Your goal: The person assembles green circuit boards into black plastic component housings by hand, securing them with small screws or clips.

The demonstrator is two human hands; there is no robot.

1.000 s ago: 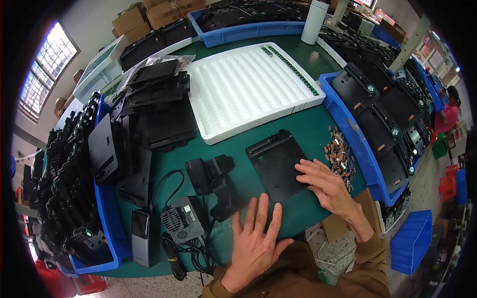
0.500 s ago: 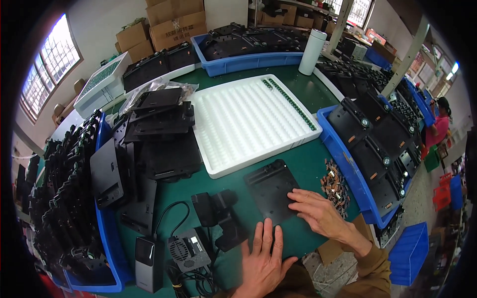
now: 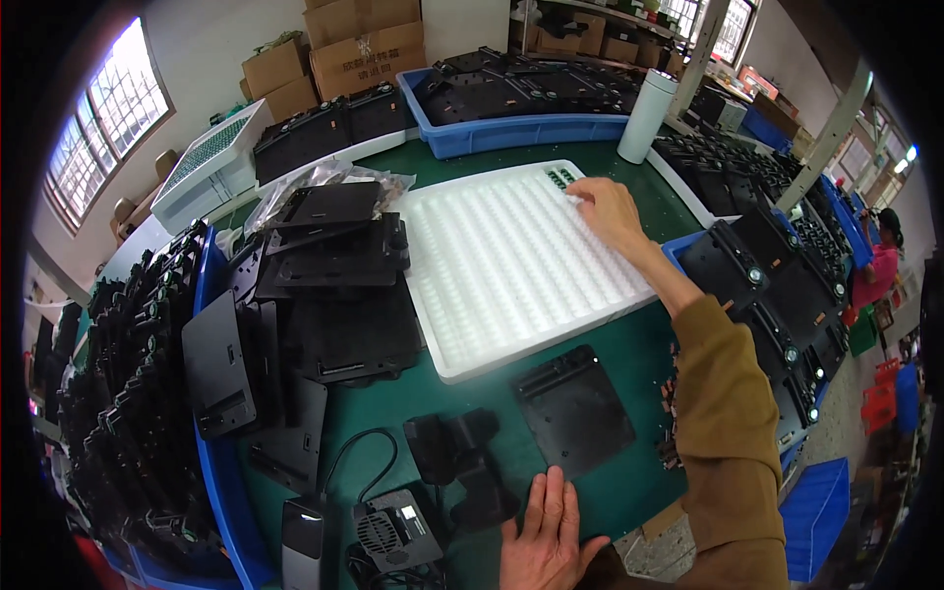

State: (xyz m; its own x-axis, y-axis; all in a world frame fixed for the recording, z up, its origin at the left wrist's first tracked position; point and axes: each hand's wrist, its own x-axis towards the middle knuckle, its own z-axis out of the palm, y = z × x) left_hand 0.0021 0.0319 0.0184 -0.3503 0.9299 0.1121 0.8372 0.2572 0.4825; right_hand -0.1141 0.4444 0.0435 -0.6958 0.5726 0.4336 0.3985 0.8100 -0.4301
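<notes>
A flat black plastic panel point(image 3: 578, 418) with a raised strip at its far end lies on the green work table. My left hand point(image 3: 543, 531) rests flat with fingers stretched out, its fingertips at the panel's near edge. My right hand point(image 3: 612, 216) is over the far right part of a white foam tray point(image 3: 511, 265) with rows of slots. Its fingers are bent together in a pinch; whatever is between them is hidden. Small green circuit boards point(image 3: 560, 177) stand in the tray's far corner, beside those fingers. My right forearm covers the tray's right edge.
Black panels point(image 3: 339, 285) are stacked left of the tray. Nearer are a black stand point(image 3: 462, 462), a small fan unit point(image 3: 393, 531) and a grey-black box point(image 3: 302, 541). Blue bins point(image 3: 531, 133) of black parts surround the table. Small components point(image 3: 669, 413) lie beside my right sleeve. A white bottle point(image 3: 648, 116) stands behind.
My right hand has left the panel and reached forward to the circuit boards in the foam tray. My left hand stays flat by the panel. The whole view has shifted slightly.
</notes>
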